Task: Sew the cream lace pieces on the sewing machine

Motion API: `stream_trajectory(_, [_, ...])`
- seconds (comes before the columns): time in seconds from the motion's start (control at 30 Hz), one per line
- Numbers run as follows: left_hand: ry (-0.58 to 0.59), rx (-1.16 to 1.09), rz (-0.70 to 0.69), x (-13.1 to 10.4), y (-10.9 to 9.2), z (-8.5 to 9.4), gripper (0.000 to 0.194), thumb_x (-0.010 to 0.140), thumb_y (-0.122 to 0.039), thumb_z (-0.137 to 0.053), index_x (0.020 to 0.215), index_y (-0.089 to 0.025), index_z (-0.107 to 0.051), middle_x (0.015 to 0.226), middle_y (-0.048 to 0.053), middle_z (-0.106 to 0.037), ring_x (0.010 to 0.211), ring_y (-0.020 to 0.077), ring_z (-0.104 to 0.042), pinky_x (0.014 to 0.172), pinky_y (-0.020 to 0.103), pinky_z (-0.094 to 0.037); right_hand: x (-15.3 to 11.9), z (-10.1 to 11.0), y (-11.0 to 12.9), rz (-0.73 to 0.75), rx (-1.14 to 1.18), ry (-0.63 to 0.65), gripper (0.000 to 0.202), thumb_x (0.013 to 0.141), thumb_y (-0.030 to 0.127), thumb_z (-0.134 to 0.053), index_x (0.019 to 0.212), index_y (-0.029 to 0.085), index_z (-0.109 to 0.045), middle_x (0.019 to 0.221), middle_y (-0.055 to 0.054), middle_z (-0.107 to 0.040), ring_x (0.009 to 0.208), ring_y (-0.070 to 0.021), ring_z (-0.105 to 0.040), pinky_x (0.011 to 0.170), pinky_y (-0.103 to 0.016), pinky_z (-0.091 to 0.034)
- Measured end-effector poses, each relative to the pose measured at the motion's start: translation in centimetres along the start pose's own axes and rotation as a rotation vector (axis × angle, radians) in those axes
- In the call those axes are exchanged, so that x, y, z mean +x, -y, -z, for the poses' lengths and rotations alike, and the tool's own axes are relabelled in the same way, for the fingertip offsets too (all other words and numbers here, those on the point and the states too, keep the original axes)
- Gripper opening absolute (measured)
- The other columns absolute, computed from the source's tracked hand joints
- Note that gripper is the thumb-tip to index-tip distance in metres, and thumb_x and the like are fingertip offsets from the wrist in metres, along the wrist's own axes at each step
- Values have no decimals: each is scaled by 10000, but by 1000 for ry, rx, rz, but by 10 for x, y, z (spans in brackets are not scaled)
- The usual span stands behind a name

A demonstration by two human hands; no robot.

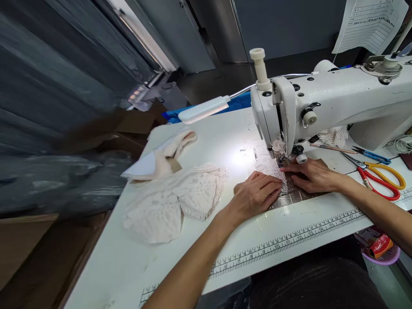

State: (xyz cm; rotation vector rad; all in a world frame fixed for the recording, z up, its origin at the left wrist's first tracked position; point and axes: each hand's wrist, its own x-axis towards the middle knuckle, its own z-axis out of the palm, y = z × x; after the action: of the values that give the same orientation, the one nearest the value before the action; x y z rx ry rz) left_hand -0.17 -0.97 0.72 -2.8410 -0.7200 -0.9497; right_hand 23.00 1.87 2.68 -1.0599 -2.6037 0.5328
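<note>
Here, white openwork lace ran flat beneath glossy, rounded sewing machine, at left hand's one o'clock! Left hand lay flat, fingers nearly straight, pressing lace edge. Right hand, forefinger out, reached metal presser foot; pinch hidden, couldn't tell. Nine o'clock: crumpled, scalloped cream lace pile on smooth white surface. Three o'clock: loop-handled scissors.

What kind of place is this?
Likely a garment workshop: a white industrial-style sewing machine, lace fabric under its needle area, and scissors on a worktable printed with a ruler scale.
</note>
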Motion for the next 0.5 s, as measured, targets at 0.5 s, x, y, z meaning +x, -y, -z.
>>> stream_trajectory(0.5, [38,165,-76,1,-5,4,144,947,-74,-529,919,-174,-629,896,9,-741,725,129,-644,805,365,-508,-8,-19,-6,112,-55,-106,374,927,177,-495,1247,190,-689,1099,-142,-618,929,-228,-563,828,-405,-514])
